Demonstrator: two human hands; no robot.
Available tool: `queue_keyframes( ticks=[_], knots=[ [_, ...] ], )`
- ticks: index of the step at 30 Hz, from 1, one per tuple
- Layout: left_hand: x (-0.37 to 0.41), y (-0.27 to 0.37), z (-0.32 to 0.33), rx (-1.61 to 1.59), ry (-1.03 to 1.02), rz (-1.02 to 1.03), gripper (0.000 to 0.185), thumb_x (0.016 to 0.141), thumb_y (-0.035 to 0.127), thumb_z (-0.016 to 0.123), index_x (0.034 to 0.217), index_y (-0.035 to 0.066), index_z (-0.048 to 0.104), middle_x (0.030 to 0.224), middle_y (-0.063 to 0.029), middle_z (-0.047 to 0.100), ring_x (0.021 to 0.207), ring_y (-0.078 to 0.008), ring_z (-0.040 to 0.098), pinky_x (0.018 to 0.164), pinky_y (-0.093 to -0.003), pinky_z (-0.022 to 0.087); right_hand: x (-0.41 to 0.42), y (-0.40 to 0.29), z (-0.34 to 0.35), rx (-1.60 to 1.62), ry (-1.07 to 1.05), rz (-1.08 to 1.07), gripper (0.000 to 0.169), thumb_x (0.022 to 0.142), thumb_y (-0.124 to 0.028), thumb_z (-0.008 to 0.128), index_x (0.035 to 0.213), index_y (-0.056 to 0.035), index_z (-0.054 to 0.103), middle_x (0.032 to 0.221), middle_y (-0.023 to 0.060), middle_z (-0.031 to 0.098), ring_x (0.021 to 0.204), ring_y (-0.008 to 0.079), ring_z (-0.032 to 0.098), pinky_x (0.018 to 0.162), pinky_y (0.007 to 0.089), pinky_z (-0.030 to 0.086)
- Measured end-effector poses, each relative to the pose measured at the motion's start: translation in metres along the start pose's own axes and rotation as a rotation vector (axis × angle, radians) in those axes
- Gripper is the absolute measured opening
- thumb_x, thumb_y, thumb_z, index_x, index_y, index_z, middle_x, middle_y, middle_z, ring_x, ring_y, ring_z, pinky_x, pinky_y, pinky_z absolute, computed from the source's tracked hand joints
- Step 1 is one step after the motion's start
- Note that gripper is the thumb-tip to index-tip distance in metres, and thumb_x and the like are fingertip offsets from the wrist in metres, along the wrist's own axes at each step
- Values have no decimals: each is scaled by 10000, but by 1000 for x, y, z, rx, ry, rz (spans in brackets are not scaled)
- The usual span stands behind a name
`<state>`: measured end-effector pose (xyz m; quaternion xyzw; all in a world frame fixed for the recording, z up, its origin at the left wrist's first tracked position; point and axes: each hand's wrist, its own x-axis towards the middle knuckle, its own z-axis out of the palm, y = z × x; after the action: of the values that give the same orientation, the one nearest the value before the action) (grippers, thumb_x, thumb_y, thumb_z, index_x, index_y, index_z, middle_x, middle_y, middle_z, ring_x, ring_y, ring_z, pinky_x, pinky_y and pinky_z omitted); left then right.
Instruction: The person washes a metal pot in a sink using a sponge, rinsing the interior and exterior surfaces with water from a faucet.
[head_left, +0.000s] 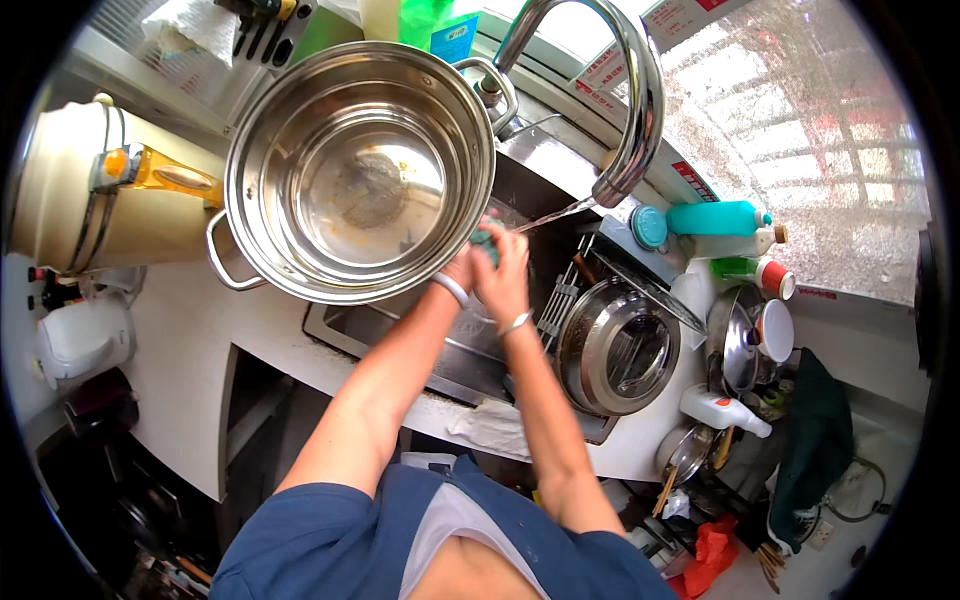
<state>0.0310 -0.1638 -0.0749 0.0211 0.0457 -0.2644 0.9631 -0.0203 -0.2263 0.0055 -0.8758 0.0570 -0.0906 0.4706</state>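
Observation:
A green scouring pad (486, 246) is held between my two hands over the sink, beside a thin stream of water from the chrome faucet (637, 112). My right hand (504, 270) is closed around the pad. My left hand (461, 270) touches it from the other side, partly hidden by the rim of a large stainless steel pot; its grip cannot be made out. That two-handled pot (360, 176) stands at the sink's left, with brownish residue and a little liquid at its bottom. The sink basin (480, 360) lies below my forearms.
A steel pot with a glass lid (619, 349) and a wire rack (562, 300) sit right of the basin. Bottles (712, 219) line the window side. A white cloth (491, 427) lies on the front edge. A large cream container (112, 187) stands left of the pot.

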Motion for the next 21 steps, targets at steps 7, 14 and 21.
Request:
queue_keyframes(
  ticks=[7,14,21],
  knots=[
    [-16,-45,22,251,288,-126,407,996,350,402,1355,164,447,1265,-60,516,1037,-206,563,940,-362,453,70,102,6,145,320,292,253,829,-250,640,763,-6,624,591,134,606,520,325,579,522,397,458],
    [-8,21,20,160,189,-38,517,955,389,476,1429,214,365,1325,-89,458,1120,-193,510,989,-414,412,-18,-10,19,22,41,-40,191,824,-171,618,963,-47,577,1024,171,539,1034,376,482,953,452,336],
    [-27,-38,29,358,372,-122,382,986,330,422,1298,111,457,1285,-58,500,1170,-226,490,996,-402,410,77,74,1,-119,251,254,341,821,-264,650,1042,-10,594,805,155,602,791,296,605,688,419,480]
  ],
)
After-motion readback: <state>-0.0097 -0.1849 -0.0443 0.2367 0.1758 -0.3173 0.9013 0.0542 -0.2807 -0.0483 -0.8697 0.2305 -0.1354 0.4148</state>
